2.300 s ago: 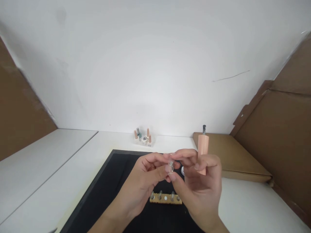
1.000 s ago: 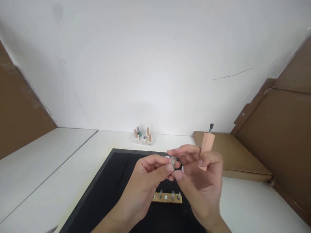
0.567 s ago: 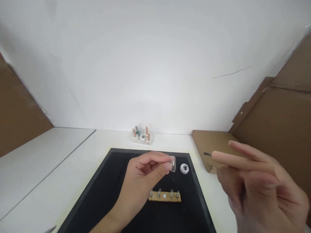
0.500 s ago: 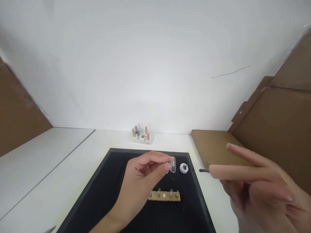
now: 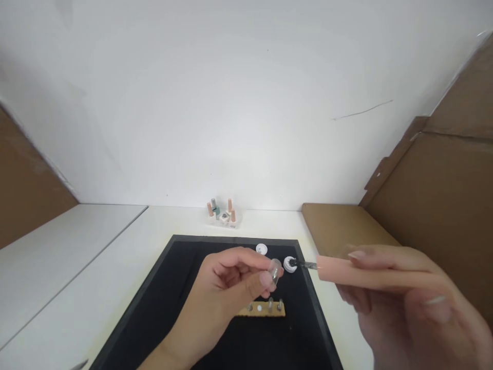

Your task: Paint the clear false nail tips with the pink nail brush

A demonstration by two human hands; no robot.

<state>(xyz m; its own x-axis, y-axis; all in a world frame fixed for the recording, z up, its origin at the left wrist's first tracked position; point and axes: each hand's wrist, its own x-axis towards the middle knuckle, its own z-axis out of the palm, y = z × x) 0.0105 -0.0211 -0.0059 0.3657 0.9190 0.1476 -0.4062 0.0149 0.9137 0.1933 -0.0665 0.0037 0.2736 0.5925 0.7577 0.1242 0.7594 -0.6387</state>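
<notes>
My left hand [image 5: 227,288] pinches a small clear nail tip [image 5: 275,272] between thumb and fingers, above a black mat [image 5: 162,303]. At the right, my right hand [image 5: 412,303] is closed on a peach-coloured brush cap [image 5: 335,269], whose dark brush [image 5: 306,264] points left. The brush's tip overlaps a small white round pot [image 5: 289,264] in the view; whether they touch I cannot tell. Partly hidden behind my left hand, a tan strip [image 5: 265,312] holds clear tips on small stands. A white round lid [image 5: 261,248] lies on the mat above my left fingers.
A clear tray [image 5: 238,223] with several small bottles stands on the white table [image 5: 115,241] by the wall. A cardboard piece [image 5: 339,223] lies at the back right. Cardboard sides rise at left and right. A pointed tool tip [image 5: 79,365] shows at the lower left.
My right hand has moved left, its fingers now closer around the cap, and the brush shows near the pot. The clear tip in my left hand has tilted. The white lid has come into sight.
</notes>
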